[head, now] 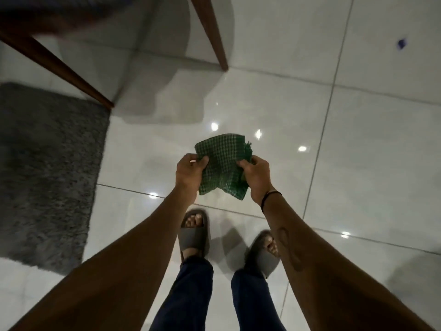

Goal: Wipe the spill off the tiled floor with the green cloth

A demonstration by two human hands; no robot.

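Notably, no spill could be made out on the tiled floor (358, 139); its glossy pale surface showed only bright light reflections and thin grout lines. The upper left corner was blurred and dark, and the furniture there was cut off by the frame, leaving two tapered brown wooden legs (210, 32) in view. A small blue speck (401, 43) on the floor at upper right was too small to identify. The green cloth (220, 167), a waffle-textured weave with a frayed edge, was held in the air above the floor, in front of the person's feet. The left hand (188, 174) pinched its left edge, fingers closed on the fabric; the right hand (256, 176) gripped the right edge likewise. A shaggy grey rug (47, 175) lay at left. Grey slide sandals (193, 232) and dark blue trousers (188, 290) were visible below.
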